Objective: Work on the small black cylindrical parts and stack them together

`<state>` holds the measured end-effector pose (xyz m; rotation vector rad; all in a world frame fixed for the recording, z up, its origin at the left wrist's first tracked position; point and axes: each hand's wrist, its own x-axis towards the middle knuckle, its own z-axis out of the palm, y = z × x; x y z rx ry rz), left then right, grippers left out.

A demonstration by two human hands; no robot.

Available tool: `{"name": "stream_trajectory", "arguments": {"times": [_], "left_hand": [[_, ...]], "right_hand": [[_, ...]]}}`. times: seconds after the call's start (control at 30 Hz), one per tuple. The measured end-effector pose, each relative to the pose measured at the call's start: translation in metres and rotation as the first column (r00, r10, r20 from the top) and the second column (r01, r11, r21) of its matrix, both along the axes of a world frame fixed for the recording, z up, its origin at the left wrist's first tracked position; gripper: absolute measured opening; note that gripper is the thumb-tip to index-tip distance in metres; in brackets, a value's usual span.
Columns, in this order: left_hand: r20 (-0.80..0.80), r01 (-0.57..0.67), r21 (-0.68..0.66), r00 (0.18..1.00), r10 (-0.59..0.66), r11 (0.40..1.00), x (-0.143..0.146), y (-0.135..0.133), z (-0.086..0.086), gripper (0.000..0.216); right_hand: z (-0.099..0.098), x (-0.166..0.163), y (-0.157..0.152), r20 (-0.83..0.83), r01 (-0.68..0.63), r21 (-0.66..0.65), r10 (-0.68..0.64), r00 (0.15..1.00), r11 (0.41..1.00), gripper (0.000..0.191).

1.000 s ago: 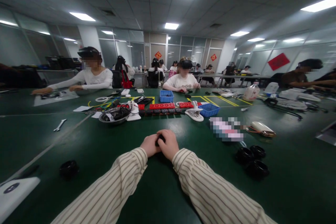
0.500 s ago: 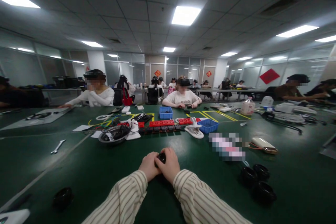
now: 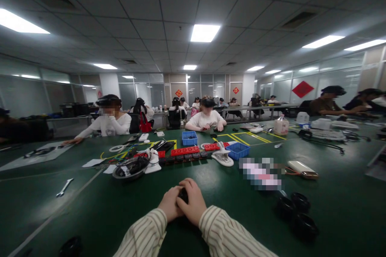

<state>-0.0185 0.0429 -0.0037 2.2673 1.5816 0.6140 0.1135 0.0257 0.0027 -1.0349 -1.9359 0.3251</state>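
Both hands close around a glossy black round part (image 3: pixel 183 195) in front of me, low over the green table. My left hand (image 3: pixel 169 204) wraps its left side. Over the top and right side curl the fingers of my right hand (image 3: pixel 193 201). Most of the part is hidden, so its exact kind cannot be told. To the right sit three hollow black round parts, a rear one (image 3: pixel 300 200), a left one (image 3: pixel 285 209) and a front one (image 3: pixel 305 227). Another black round part (image 3: pixel 70 246) is cut off at the lower left edge.
An open-end wrench (image 3: pixel 64 188) lies left on the green table (image 3: pixel 120 204). Beyond my hands are a bowl of cables (image 3: pixel 129 172), red socket strips (image 3: pixel 185 151), a white clip base (image 3: pixel 222 156) and blue bins (image 3: pixel 238 151). A power bank (image 3: pixel 302 169) lies right. Several people sit around.
The view has tilted up, so the table things sit lower in the picture. My right fingers have shifted further over the black part, which both hands still hold.
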Motion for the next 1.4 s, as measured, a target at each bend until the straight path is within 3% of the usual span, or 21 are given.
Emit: {"name": "stream_trajectory", "arguments": {"times": [0.13,0.37,0.5,0.7,0.8,0.93,1.07,1.27,1.4], "left_hand": [[-0.011,-0.080,0.081,0.997,0.081,0.994,0.004,-0.001,-0.004,0.049],[0.006,-0.131,0.088,0.991,0.131,0.988,0.001,0.002,-0.006,0.017],[0.063,-0.039,0.027,0.997,0.037,0.999,-0.005,0.007,-0.007,0.027],[0.165,0.166,-0.078,0.975,-0.152,0.983,-0.015,0.014,-0.008,0.032],[0.174,0.199,-0.096,0.968,-0.181,0.975,-0.018,0.018,-0.010,0.036],[0.121,0.139,-0.073,0.984,-0.129,0.988,-0.016,0.017,-0.012,0.049],[0.059,0.055,-0.006,0.997,-0.055,0.998,-0.009,0.008,-0.010,0.059],[-0.003,-0.051,0.033,0.999,0.051,0.998,-0.001,0.001,-0.005,0.033],[0.014,-0.016,-0.006,1.000,0.016,1.000,-0.004,0.004,-0.006,0.035]], "right_hand": [[-0.002,0.000,0.003,0.011,0.073,-0.027,-0.072,0.997,0.997,0.029],[-0.004,-0.002,0.003,0.068,0.120,-0.062,-0.115,0.991,0.991,0.026],[-0.001,0.001,0.004,0.101,0.076,-0.066,-0.069,0.992,0.995,0.022],[0.005,0.005,0.006,0.165,-0.112,-0.040,0.117,0.979,0.993,0.022],[0.005,0.004,0.005,0.176,-0.144,-0.023,0.146,0.974,0.989,0.024],[0.003,0.002,0.003,0.148,-0.069,-0.007,0.069,0.987,0.998,0.035],[0.000,0.002,0.004,0.116,0.055,-0.026,-0.052,0.992,0.998,0.032],[-0.001,0.002,0.006,0.121,0.110,-0.044,-0.103,0.987,0.993,0.026],[0.002,0.002,0.004,0.137,0.047,-0.026,-0.043,0.990,0.999,0.015]]}}
